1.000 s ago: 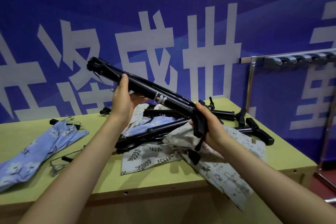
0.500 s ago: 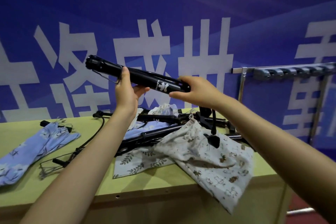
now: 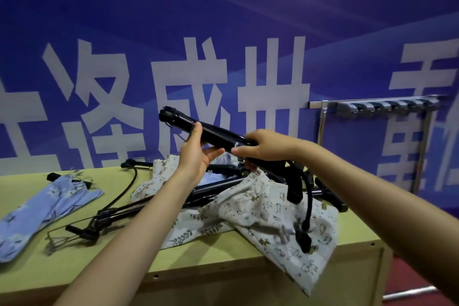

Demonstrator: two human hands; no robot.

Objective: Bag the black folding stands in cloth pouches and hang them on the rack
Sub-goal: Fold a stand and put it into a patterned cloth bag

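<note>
Black folding stand held in both hands: left hand and right hand each closed around it. Below the grip, patterned pouches cover the green worktop; rack beyond, right.

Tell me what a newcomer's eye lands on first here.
First, the black folding stand held up mid-frame, the left hand and right hand both gripping it. Below it, a heap of stands and printed cloth pouches on the green table. Behind, a blue wall with huge white characters.

Green table bears cloth pouches and black stands
</note>
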